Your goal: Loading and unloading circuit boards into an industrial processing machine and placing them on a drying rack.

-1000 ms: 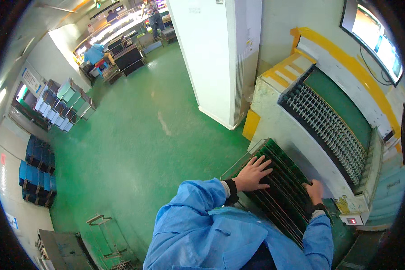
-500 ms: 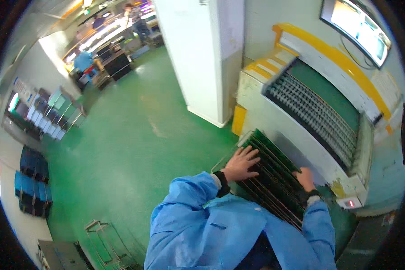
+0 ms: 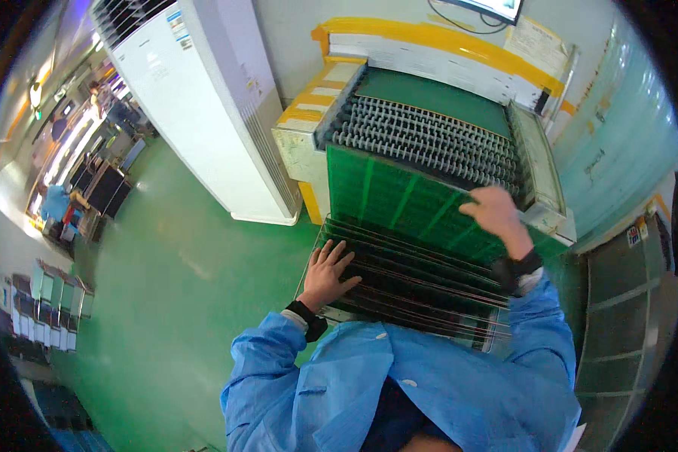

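A large flat green panel (image 3: 399,200) with lighter stripes stands tilted in front of a roller conveyor machine. My right hand (image 3: 497,216) is closed on its upper edge, toward the right corner. Below it stands a rack (image 3: 306,280) of upright dark panels (image 3: 407,290), set one behind another with thin edges upward. My left hand (image 3: 325,275) lies with fingers spread over the left ends of these panels. The raised panel's lower edge is close to the rack; whether it touches the rack I cannot tell.
The conveyor's grey rollers (image 3: 429,143) lie just beyond the panel, below a yellow-taped guard (image 3: 437,38). A tall white cabinet-like unit (image 3: 196,113) stands to the left. At right is a grey framed panel (image 3: 625,301). People work at a far-left bench.
My right hand has lifted a green panel up out of the rack toward the rollers. My left hand stays on the rack. The view has turned to the right.
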A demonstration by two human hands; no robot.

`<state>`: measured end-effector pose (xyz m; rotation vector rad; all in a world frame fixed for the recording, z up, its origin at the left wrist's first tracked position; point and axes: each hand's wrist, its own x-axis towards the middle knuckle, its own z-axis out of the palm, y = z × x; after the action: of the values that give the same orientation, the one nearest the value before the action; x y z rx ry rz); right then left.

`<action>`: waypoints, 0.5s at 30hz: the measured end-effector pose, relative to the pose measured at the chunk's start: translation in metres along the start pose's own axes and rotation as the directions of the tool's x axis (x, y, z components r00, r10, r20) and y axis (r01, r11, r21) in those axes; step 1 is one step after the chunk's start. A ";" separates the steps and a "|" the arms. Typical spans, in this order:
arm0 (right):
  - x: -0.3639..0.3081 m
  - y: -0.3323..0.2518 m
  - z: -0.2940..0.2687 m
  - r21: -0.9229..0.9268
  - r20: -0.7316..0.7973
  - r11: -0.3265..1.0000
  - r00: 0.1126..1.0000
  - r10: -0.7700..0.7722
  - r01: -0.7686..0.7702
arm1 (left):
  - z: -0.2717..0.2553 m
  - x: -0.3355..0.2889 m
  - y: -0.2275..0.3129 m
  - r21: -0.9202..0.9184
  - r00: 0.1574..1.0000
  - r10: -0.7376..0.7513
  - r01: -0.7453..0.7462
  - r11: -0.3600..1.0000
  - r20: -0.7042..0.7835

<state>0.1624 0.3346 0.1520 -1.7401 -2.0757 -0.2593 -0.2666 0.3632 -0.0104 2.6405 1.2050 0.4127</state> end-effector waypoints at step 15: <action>-0.017 0.059 -0.080 0.828 -0.112 0.482 0.758 0.643 -0.287 | 0.003 0.004 -0.002 0.021 1.000 -0.017 0.017 1.000 -0.005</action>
<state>0.2375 0.2990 0.2096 -1.4275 -1.0225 0.3842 -0.2641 0.3670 -0.0132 2.6465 1.2391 0.4053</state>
